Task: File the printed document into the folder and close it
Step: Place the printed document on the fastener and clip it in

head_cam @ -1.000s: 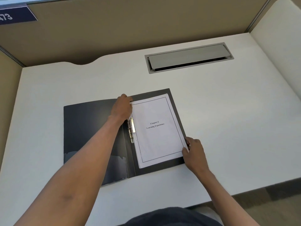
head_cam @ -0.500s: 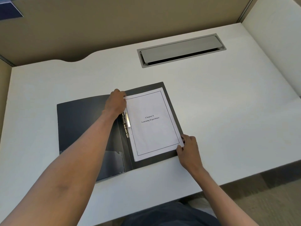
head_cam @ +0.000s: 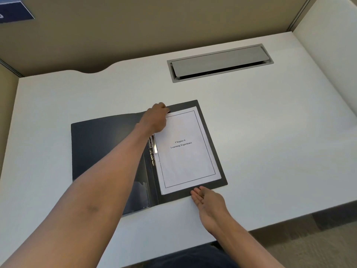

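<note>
The dark folder (head_cam: 108, 151) lies open on the white desk (head_cam: 270, 142), its near edge close to the desk's front edge, with broad bare surface to the right and behind. The printed document (head_cam: 185, 149) rests on the folder's right half, beside the metal clip (head_cam: 152, 149) at the spine, leaving a dark margin at the top, right and near sides. The left hand (head_cam: 155, 118) presses on the page's top left corner, fingers curled; whether it pinches the sheet cannot be told. The right hand (head_cam: 207, 199) lies flat and spread, palm partly up, fingertips touching the folder's near edge just below the page. The page reads "Chapter 6 Learning Experience". A grey cable hatch (head_cam: 220, 62) sits well behind.
</note>
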